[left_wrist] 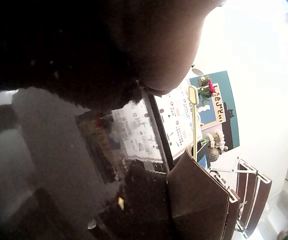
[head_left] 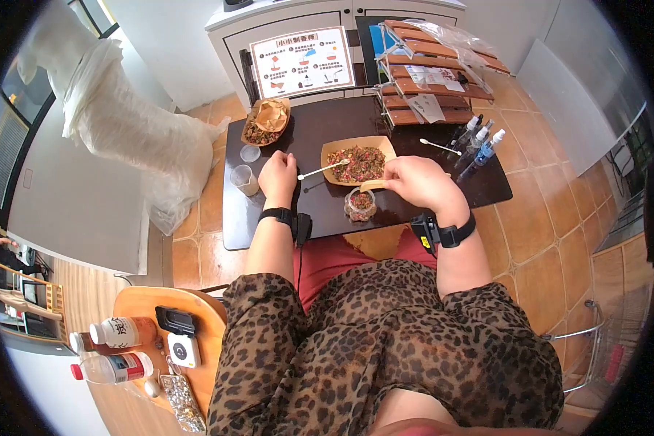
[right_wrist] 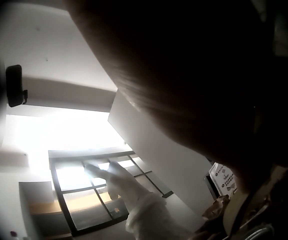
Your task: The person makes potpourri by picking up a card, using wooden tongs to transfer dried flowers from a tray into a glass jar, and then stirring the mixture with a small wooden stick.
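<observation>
In the head view the right hand pinches a small light wooden scoop over a clear jar partly filled with reddish-green bits. Behind the jar, a kraft paper tray holds more of that mix. A pale spoon lies across the tray's left edge, its handle end beside the left hand. That hand rests on the dark table with curled fingers and nothing visible in it. The left wrist view has the left hand dark and close, near the tray's wall. The right hand shades much of the right wrist view.
At the table's back left is another paper tray with crumpled brown paper, near a clear cup. Several spray bottles and a white spoon occupy the right side. Beyond stand a printed sign and slatted wooden furniture.
</observation>
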### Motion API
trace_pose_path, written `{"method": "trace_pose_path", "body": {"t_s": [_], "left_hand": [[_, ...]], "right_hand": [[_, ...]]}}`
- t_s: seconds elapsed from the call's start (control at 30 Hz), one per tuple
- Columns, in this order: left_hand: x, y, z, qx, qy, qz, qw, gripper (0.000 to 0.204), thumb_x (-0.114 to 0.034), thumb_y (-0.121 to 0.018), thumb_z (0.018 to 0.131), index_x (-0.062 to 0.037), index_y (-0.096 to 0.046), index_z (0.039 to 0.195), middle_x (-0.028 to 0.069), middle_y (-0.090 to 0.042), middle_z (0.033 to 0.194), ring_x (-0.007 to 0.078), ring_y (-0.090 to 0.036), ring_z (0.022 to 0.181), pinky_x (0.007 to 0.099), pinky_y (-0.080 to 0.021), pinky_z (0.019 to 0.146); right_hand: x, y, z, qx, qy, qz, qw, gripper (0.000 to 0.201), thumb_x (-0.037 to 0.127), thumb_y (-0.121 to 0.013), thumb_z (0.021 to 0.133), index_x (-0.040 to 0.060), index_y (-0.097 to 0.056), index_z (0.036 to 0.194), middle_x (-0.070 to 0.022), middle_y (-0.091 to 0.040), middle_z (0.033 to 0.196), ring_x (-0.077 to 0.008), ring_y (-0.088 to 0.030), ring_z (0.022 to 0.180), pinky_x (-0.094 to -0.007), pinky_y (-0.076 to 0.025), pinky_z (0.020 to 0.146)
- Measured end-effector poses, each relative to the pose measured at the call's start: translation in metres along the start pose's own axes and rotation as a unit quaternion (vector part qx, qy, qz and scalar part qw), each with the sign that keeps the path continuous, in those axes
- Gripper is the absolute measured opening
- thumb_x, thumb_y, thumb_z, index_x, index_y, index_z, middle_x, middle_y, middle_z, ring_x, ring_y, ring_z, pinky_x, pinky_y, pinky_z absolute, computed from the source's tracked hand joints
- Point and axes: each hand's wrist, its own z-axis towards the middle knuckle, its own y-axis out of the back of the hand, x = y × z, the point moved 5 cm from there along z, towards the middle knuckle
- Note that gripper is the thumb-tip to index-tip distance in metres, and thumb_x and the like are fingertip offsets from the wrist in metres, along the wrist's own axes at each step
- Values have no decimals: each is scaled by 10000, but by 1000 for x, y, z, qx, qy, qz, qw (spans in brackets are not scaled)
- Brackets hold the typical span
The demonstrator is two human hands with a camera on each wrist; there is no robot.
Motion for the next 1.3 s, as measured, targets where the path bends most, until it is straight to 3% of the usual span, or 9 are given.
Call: {"method": "trace_pose_path", "body": {"t_s": [0.3, 0.5, 0.6, 1.0, 1.1, 1.3], "left_hand": [[0, 1, 0, 8, 3, 1, 1000, 299, -358, -605, 940, -72, -677, 892, 149, -720, 869, 372, -687, 862, 482, -524, 746], [1, 0, 0, 16, 5, -3, 1000, 345, -401, -591, 947, -70, -684, 930, 161, -725, 905, 387, -688, 902, 486, -525, 771], [0, 0, 0, 19, 8, -1, 1000, 343, -401, -589, 947, -73, -687, 933, 158, -727, 906, 382, -690, 903, 485, -525, 770], [3, -2, 1, 26, 18, -2, 999, 333, -402, -593, 940, -84, -692, 944, 146, -731, 906, 373, -694, 905, 479, -528, 771], [5, -4, 1, 20, 15, -4, 1000, 329, -400, -597, 939, -86, -694, 947, 142, -731, 907, 372, -694, 904, 478, -530, 774], [5, -3, 1, 21, 15, -4, 1000, 326, -396, -604, 936, -86, -700, 950, 142, -733, 912, 368, -697, 905, 474, -531, 780]], "right_hand": [[2, 2, 0, -29, 0, -29, 999, 165, 232, -711, 864, 74, -721, 910, -151, -706, 873, -346, -688, 858, -446, -537, 766], [-12, -9, 18, -181, -8, -43, 982, 149, 203, -699, 877, 57, -713, 905, -140, -686, 928, -354, -684, 863, -449, -543, 776], [-23, -27, 36, -213, -19, -68, 974, 164, 214, -694, 889, 58, -701, 937, -123, -660, 917, -344, -665, 858, -452, -532, 777], [-25, -58, 76, -184, -55, -127, 973, 105, 113, -635, 857, 56, -724, 864, -154, -710, 919, -331, -711, 879, -433, -577, 754], [-19, -56, 74, -197, -27, -136, 970, 112, 68, -612, 835, 49, -720, 858, -154, -714, 903, -329, -713, 871, -430, -578, 749], [-32, -66, 79, -203, -22, -108, 973, 108, 147, -677, 869, 46, -666, 835, -157, -676, 908, -367, -678, 849, -455, -545, 732]]}}
